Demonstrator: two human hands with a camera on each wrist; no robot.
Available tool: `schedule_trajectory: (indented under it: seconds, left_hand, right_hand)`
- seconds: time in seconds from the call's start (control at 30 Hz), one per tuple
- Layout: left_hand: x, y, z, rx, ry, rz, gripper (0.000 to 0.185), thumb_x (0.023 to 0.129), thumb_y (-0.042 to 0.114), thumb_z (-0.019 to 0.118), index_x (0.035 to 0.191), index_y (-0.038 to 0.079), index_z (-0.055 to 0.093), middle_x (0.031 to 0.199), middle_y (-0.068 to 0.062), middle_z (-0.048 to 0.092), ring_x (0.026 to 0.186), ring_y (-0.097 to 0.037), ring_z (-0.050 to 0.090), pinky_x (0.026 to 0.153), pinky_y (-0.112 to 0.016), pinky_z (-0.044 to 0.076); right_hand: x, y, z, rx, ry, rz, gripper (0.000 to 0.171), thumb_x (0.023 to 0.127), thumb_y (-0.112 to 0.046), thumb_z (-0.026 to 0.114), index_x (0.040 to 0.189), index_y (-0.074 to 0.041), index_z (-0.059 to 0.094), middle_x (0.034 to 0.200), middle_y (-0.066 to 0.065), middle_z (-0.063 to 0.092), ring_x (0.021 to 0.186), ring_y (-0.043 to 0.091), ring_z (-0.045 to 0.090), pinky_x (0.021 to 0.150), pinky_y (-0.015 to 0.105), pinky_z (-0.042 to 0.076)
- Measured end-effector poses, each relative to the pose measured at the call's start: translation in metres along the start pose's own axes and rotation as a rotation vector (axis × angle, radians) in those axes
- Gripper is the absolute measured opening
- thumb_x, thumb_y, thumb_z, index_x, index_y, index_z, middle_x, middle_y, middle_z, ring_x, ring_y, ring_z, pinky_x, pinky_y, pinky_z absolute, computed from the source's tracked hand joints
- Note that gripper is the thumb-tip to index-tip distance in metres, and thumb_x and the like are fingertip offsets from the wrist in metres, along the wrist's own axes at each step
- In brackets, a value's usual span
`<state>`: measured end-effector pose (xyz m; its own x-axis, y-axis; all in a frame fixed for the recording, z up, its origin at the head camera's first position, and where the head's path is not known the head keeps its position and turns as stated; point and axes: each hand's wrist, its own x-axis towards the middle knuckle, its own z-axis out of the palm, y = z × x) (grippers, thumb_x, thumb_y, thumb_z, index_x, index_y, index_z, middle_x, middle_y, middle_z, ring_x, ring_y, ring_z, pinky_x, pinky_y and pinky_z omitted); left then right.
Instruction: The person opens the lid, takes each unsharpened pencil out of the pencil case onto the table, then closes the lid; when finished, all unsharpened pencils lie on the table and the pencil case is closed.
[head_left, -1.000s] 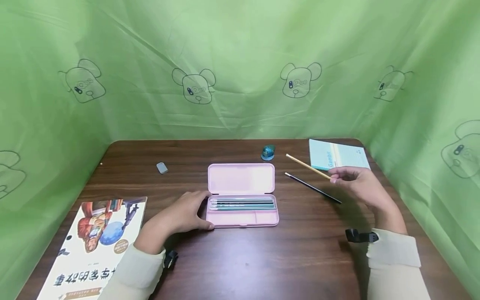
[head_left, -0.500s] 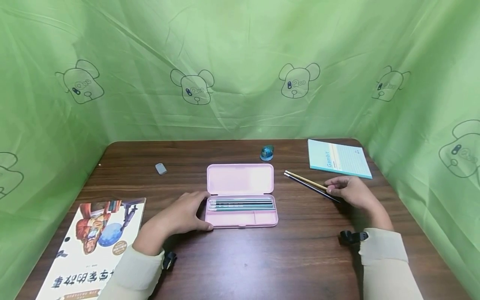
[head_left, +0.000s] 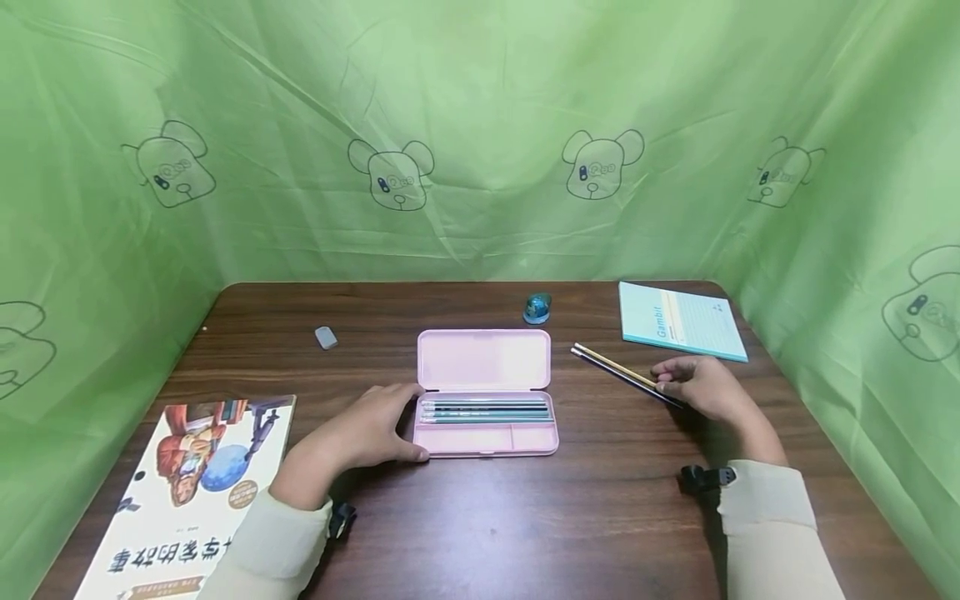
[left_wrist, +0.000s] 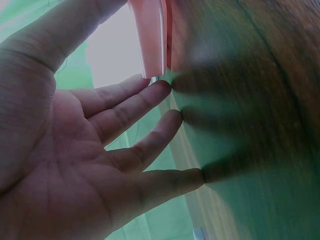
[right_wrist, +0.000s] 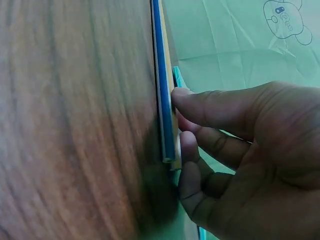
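Note:
A pink pencil case (head_left: pixel 461 437) lies with its lid raised, several pencils (head_left: pixel 483 410) in its back compartment. My left hand (head_left: pixel 371 427) spans its left end, thumb at the front corner and fingers at the back. In the left wrist view the other fingers (left_wrist: pixel 160 130) spread loosely beside the case (left_wrist: pixel 152 45). To the right, my right hand (head_left: pixel 708 387) pinches a yellow pencil (head_left: pixel 612 362) near its lower end. A dark pencil (head_left: pixel 609 370) lies right alongside it; in the right wrist view this dark pencil (right_wrist: pixel 163 90) looks blue and sits against the yellow one.
A light blue notebook (head_left: pixel 682 321) lies at the back right. Behind the case stands a small blue sharpener-like object (head_left: pixel 537 308). A grey-white eraser (head_left: pixel 326 337) is at the back left, and an illustrated book (head_left: pixel 202 492) lies front left. Green curtain (head_left: pixel 480 217) surrounds the table.
My right hand has come down and toward me with the yellow pencil, bringing it from above and apart to beside the dark one. The left hand and the case have stayed put.

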<state>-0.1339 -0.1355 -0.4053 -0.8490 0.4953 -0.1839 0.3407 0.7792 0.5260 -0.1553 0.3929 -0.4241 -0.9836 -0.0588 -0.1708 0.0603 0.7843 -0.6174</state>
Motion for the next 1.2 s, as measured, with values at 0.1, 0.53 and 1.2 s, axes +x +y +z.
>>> schedule_trajectory:
  seconds: [0.1, 0.53, 1.2]
  left_hand:
    - [0.0, 0.0, 0.001, 0.0, -0.006, -0.011, 0.09, 0.083, 0.039, 0.1, 0.153, 0.001, 0.058, 0.152, -0.019, 0.067, 0.143, -0.044, 0.06, 0.124, -0.061, 0.046]
    - [-0.001, 0.001, -0.001, -0.001, -0.004, -0.016, 0.09, 0.083, 0.038, 0.099, 0.154, 0.0, 0.058, 0.154, -0.02, 0.066, 0.145, -0.044, 0.058, 0.126, -0.061, 0.045]
    - [0.001, 0.002, 0.0, 0.0, -0.003, -0.02, 0.09, 0.084, 0.036, 0.099, 0.155, 0.0, 0.058, 0.153, -0.019, 0.067, 0.145, -0.042, 0.059, 0.126, -0.061, 0.045]
  right_hand:
    - [-0.004, -0.018, -0.001, 0.011, 0.018, -0.027, 0.032, 0.107, -0.013, 0.075, 0.132, 0.006, 0.075, 0.115, 0.017, 0.083, 0.099, 0.008, 0.069, 0.079, 0.016, 0.053]
    - [-0.011, -0.132, 0.076, 0.058, -0.17, -0.344, 0.026, 0.101, -0.012, 0.081, 0.126, -0.005, 0.082, 0.116, 0.008, 0.083, 0.106, 0.018, 0.074, 0.095, 0.037, 0.063]
    - [-0.012, -0.151, 0.11, -0.233, -0.192, -0.455, 0.03, 0.1, -0.005, 0.081, 0.129, -0.009, 0.083, 0.121, 0.005, 0.082, 0.117, 0.024, 0.073, 0.107, 0.051, 0.061]
